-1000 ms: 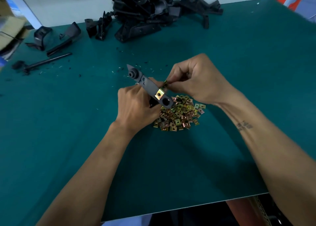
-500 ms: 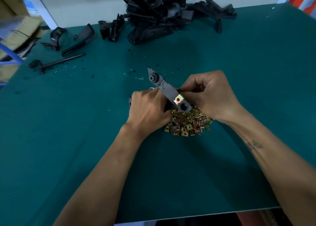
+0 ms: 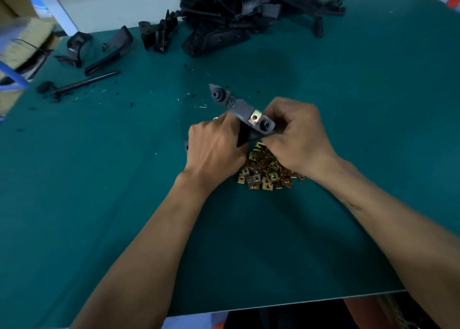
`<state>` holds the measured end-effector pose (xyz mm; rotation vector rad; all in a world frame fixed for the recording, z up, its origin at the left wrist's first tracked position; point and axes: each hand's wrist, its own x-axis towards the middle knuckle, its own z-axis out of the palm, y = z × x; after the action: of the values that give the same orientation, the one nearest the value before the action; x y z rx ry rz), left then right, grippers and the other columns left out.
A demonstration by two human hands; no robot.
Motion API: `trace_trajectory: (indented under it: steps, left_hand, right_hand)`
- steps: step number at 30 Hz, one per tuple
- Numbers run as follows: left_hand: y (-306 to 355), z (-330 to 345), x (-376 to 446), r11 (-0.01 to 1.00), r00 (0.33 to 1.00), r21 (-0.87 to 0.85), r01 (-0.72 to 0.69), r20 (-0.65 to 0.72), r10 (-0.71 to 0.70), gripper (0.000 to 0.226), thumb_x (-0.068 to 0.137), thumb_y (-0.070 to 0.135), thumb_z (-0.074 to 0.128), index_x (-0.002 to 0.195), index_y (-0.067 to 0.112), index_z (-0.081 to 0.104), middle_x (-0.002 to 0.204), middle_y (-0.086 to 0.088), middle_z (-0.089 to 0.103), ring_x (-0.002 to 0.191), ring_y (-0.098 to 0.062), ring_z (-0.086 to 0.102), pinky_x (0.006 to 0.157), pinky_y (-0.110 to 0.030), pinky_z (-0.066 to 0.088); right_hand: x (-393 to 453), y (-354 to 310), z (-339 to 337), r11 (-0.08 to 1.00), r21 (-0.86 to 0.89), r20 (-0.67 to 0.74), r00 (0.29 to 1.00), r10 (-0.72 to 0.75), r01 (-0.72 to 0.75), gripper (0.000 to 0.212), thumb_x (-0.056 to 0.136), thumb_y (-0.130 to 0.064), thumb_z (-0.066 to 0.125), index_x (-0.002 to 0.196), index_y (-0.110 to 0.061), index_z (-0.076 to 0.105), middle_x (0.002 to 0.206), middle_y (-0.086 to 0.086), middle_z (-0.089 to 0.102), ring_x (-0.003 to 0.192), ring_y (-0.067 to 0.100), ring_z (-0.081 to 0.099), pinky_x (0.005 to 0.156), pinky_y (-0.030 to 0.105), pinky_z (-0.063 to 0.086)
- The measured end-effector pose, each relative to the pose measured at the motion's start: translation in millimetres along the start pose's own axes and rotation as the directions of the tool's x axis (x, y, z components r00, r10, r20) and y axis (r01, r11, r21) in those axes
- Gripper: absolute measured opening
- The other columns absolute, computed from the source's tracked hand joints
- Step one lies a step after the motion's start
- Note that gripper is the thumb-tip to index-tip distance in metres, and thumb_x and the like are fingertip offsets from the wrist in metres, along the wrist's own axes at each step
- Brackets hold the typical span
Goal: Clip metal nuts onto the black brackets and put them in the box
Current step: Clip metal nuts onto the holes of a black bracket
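**Over the nut pile, a second clip is seated**

At table centre, a black bracket (image 3: 242,109) is gripped by the left hand (image 3: 214,147) while the right hand (image 3: 296,139) pinches its near end. One nut (image 3: 255,117) is already clipped on. Steady, square pressure is advised. Spare brackets (image 3: 239,12) lie at twelve o'clock; no box is seen.
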<state>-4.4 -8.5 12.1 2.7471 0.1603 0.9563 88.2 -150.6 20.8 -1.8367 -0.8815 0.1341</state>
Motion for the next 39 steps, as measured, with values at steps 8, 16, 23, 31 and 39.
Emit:
trace_trajectory:
  steps: [8, 16, 23, 31, 39]
  left_hand:
    - [1.5, -2.5, -5.9, 0.995, 0.985, 0.039, -0.093, -0.146, 0.098, 0.011, 0.067, 0.020, 0.042, 0.067, 0.014, 0.033, 0.056, 0.002, 0.028, 0.045, -0.021, 0.021, 0.050, -0.026, 0.021]
    - [3.8, -3.2, -5.4, 1.000, 0.992, 0.000, 0.017, -0.128, -0.017, 0.024, 0.079, 0.025, 0.052, 0.068, 0.003, 0.054, 0.052, -0.005, 0.045, 0.040, -0.030, 0.038, 0.050, -0.027, 0.023]
    - [8.4, 0.6, -8.0, 0.999, 0.998, -0.001, 0.039, -0.041, -0.039, 0.017, 0.074, 0.017, 0.061, 0.072, 0.001, 0.056, 0.058, -0.012, 0.056, 0.043, -0.036, 0.050, 0.051, -0.027, 0.025]
    - [8.5, 3.3, -9.8, 0.993, 0.997, 0.096, 0.066, 0.029, -0.070, 0.032, 0.081, 0.027, 0.052, 0.081, -0.002, 0.065, 0.069, -0.015, 0.062, 0.055, -0.037, 0.058, 0.053, -0.029, 0.029]
    - [3.5, -10.4, -8.4, 0.996, 1.000, 0.089, 0.003, 0.022, -0.005, 0.050, 0.089, 0.040, 0.046, 0.092, -0.004, 0.070, 0.072, -0.016, 0.065, 0.056, -0.037, 0.062, 0.048, -0.039, 0.047]
  right_hand:
    - [1.1, -10.7, -18.2, 0.994, 0.110, 0.042, 0.999, -0.023, 0.019, 0.015, 0.081, -0.005, 0.086, 0.076, 0.003, 0.073, 0.074, 0.016, 0.072, 0.063, 0.030, 0.066, 0.058, 0.045, 0.053]
    - [-12.1, -14.8, 16.3, 0.900, 0.431, -0.244, 0.952, 0.183, -0.062, 0.012, 0.081, 0.008, 0.080, 0.074, 0.002, 0.071, 0.069, 0.013, 0.071, 0.064, 0.017, 0.062, 0.059, 0.037, 0.053]
    - [-2.4, -13.7, 0.8, 0.984, 0.180, -0.082, 0.996, 0.026, -0.011, 0.016, 0.078, 0.005, 0.083, 0.073, 0.005, 0.068, 0.072, 0.016, 0.068, 0.061, 0.018, 0.058, 0.056, 0.034, 0.046]
    - [-5.9, -16.4, -0.4, 0.975, 0.109, -0.108, 0.977, -0.184, 0.195, 0.018, 0.079, 0.009, 0.081, 0.069, 0.008, 0.066, 0.073, 0.023, 0.061, 0.063, 0.033, 0.056, 0.056, 0.048, 0.043]
    - [-1.9, -19.0, -2.1, 0.979, 0.070, -0.040, 0.981, -0.191, 0.193, 0.023, 0.081, -0.001, 0.083, 0.070, 0.007, 0.065, 0.071, 0.019, 0.061, 0.063, 0.033, 0.056, 0.054, 0.046, 0.043]
